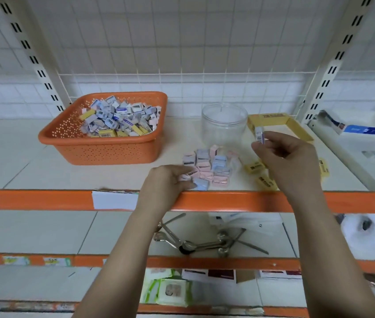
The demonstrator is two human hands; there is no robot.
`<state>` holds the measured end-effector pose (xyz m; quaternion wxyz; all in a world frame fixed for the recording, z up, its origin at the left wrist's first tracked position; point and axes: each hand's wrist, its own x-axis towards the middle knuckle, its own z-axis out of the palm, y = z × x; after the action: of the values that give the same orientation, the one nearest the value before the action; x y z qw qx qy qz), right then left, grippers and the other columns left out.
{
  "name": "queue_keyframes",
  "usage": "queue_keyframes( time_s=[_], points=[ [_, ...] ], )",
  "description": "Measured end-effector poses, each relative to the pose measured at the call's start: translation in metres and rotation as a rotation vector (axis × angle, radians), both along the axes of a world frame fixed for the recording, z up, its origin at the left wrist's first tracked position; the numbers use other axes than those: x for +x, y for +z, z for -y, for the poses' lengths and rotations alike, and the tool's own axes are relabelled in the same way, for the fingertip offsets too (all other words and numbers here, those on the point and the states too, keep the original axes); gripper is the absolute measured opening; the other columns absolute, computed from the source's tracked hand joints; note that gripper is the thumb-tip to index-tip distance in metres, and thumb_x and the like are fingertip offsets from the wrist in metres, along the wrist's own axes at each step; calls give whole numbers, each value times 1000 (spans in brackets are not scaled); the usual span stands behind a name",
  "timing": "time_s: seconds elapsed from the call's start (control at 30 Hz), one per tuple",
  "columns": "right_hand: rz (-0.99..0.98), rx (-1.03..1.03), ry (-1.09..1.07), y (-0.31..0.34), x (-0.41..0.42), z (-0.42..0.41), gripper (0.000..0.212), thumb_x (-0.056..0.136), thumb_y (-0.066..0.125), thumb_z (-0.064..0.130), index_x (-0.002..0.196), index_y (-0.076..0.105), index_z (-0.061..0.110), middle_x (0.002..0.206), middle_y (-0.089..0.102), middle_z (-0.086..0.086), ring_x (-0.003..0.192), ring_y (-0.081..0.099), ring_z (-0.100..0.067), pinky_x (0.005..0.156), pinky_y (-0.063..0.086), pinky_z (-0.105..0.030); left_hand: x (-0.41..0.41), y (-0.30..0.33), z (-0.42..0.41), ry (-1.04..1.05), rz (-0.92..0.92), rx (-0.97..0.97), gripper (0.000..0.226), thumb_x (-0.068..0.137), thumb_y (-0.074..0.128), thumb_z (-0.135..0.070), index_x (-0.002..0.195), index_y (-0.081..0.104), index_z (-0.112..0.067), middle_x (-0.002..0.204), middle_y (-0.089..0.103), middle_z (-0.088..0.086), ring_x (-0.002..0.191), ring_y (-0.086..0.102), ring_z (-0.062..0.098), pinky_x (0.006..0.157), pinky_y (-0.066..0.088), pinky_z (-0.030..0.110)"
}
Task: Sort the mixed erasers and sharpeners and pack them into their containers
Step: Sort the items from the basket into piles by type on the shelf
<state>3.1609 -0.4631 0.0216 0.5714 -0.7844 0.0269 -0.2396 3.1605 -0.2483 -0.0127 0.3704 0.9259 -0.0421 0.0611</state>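
An orange perforated basket (113, 150) at the shelf's left holds a heap of mixed boxed erasers and sharpeners (122, 119). In front of a clear plastic jar (224, 125) lies a pile of pink and blue boxes (209, 165). Several yellow boxes (254, 167) lie to its right, near an open yellow carton (296, 129). My left hand (168, 182) rests at the pile's near-left edge, its fingers curled round a pink box (187, 175). My right hand (285, 154) is raised beside the jar and pinches a small white-blue box (260, 133).
The shelf has an orange front edge (228, 200) with a white label (115, 200). Wire grid backs the shelf. Metal spoons (205, 243) lie on the shelf below. Packaged goods (365, 130) sit on the neighbouring shelf at right.
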Motion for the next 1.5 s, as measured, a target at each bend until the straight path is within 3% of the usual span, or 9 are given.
queue_keyframes(
  time_s=[0.13,0.57,0.77,0.87,0.97,1.13,1.3,1.4,1.5],
  points=[
    [2,32,-50,-5,0,2,24,81,72,16,104,67,20,73,60,8,66,55,-5,69,48,-21,6,14,-5,-64,9,-83,30,84,64,-3,110,69,-16,104,69,-6,70,55,-18,63,35,-5],
    [-34,-165,-371,-8,-15,119,20,81,72,18,101,70,17,73,61,9,74,57,-11,61,38,-1,45,47,111,-255,26,158,33,92,55,-32,124,59,-28,129,57,-4,114,52,10,84,32,15],
    [-103,-393,-410,-12,-5,234,6,82,67,16,79,71,16,66,64,-3,65,56,-20,52,32,-17,47,42,198,-229,50,137,30,92,55,-31,121,61,-29,126,58,-7,112,53,10,88,38,21],
    [-180,-491,-414,-19,14,285,46,84,68,23,45,43,19,37,43,2,43,35,-16,45,30,-17,44,40,237,-182,28,104,31,92,55,-27,122,60,-28,124,61,-6,99,59,12,85,44,25],
    [-265,-517,-404,-23,29,316,55,84,67,27,42,33,18,37,27,-1,42,25,-16,41,22,-22,41,39,264,-151,3,117,32,92,53,-26,124,59,-29,126,60,-5,103,59,13,83,43,25],
    [-360,-566,-362,-31,44,342,42,85,61,14,47,44,8,45,39,-4,46,38,-17,42,22,-20,40,43,285,-112,-16,131,31,94,52,-27,124,59,-27,129,57,-4,105,58,16,78,40,23],
    [-398,-540,-341,-38,47,341,29,86,61,18,79,65,-10,77,65,-22,70,54,-32,48,29,-25,41,44,291,-108,13,149,29,93,54,-24,121,62,-24,125,60,-5,106,58,16,80,42,22],
    [-367,-511,-337,-35,44,332,28,85,62,20,104,69,0,102,68,-16,96,61,-32,72,44,-29,42,49,282,-105,18,126,28,92,55,-25,119,63,-26,124,61,-7,110,56,12,86,42,23],
    [-265,-505,-296,-21,38,308,36,86,62,16,120,62,5,119,64,-13,109,58,-27,89,39,-24,44,57,261,-58,47,115,29,92,55,-28,120,62,-27,123,61,-5,103,59,12,79,38,20]
  ],
)
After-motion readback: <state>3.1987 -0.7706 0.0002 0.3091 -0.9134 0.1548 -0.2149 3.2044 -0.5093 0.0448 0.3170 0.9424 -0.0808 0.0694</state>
